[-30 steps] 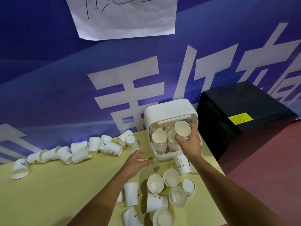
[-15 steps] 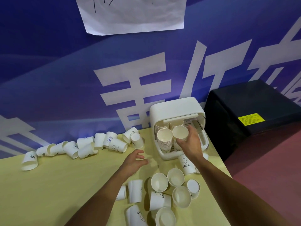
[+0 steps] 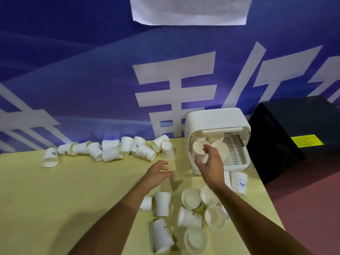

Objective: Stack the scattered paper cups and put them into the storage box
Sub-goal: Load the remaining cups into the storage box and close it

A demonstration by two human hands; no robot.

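Now, at the box. The storage box (image 3: pixel 217 118) sits at 2 o'clock on the bench (image 3: pixel 73 181), hood raised, mouth toward me, with a slatted tray showing on its 3 o'clock side. Inside are nested stacks at the back and two more at the front.

The right hand (image 3: pixel 211 166) is on the front-left stack (image 3: pixel 199 146). Its grip closes round the stack, thumb on the 9 o'clock side of the wall, one fingertip over the top rim. The front-right stack (image 3: pixel 219 147) stands right against it at 3 o'clock. The palm hides the stack's base, so I cannot tell whether it is down on the tray.

The left hand (image 3: pixel 156 173) hovers over the bench at 9 o'clock of the box, grip spread and loose, holding nothing.

My read is that this is the seating step. To do it well:
- Ease the stack straight down until it sits flat.
- Keep it upright and not leaning on its neighbour.
- Squeeze lightly, since paper walls likely dent.
- Draw back toward 6 o'clock, low under the hood lip, so the wrist misses the rims.

Plenty is left: a cluster of loose cups (image 3: pixel 191 197) at 5 o'clock, some upright and some tipped, and a row of tipped cups (image 3: pixel 110 150) along the wall at 10 o'clock. The free left hand looks well placed to begin on the near cluster.
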